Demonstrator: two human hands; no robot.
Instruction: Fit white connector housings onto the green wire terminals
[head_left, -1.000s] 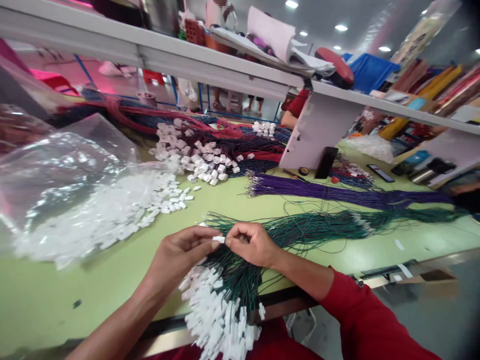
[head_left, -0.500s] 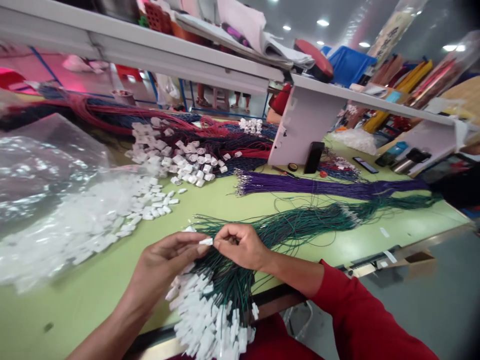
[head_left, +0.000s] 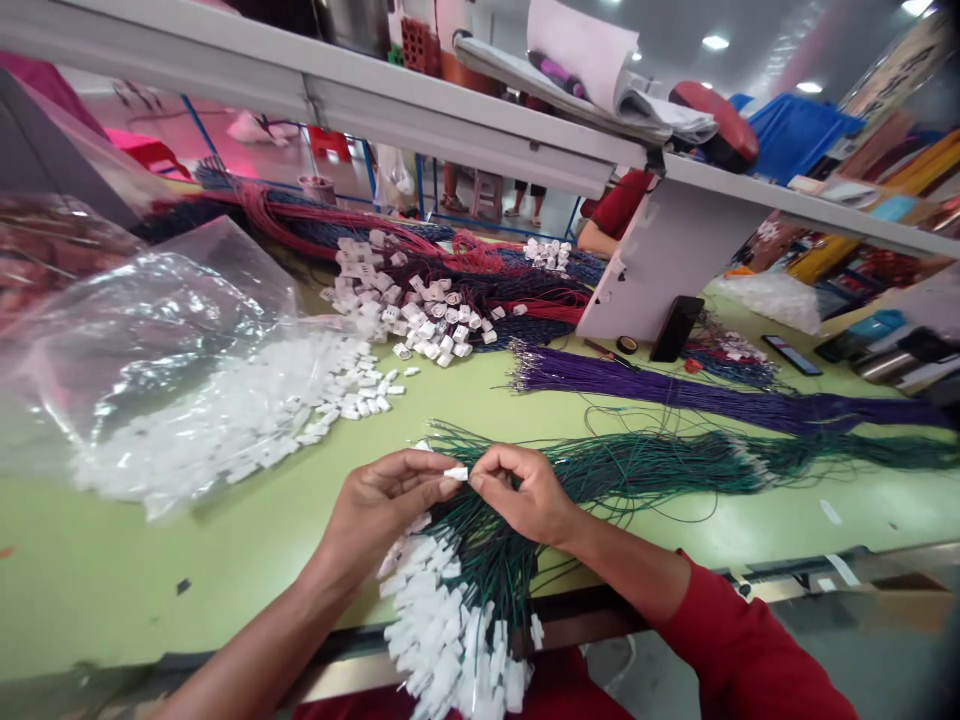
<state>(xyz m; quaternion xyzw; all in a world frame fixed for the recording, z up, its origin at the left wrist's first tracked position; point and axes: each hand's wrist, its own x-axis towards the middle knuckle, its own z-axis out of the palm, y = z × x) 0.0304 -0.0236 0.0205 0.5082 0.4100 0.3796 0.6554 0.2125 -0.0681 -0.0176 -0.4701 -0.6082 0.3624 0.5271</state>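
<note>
**Connector pinched between both hands over the green wires**

The left hand (head_left: 379, 510) pinches a small white connector (head_left: 455, 473) at its fingertips. The right hand (head_left: 525, 492), fingers curled, grips the end of a green wire at the connector's other side. Beneath both hands lies the green wire bundle (head_left: 637, 465), its finished white connector ends (head_left: 450, 630) hanging over the bench (head_left: 112, 580) edge. Left of the left hand, loose white housings (head_left: 247, 420) spill from a clear plastic bag (head_left: 142, 330). Beyond the right hand lie purple wires (head_left: 675, 392).
</note>
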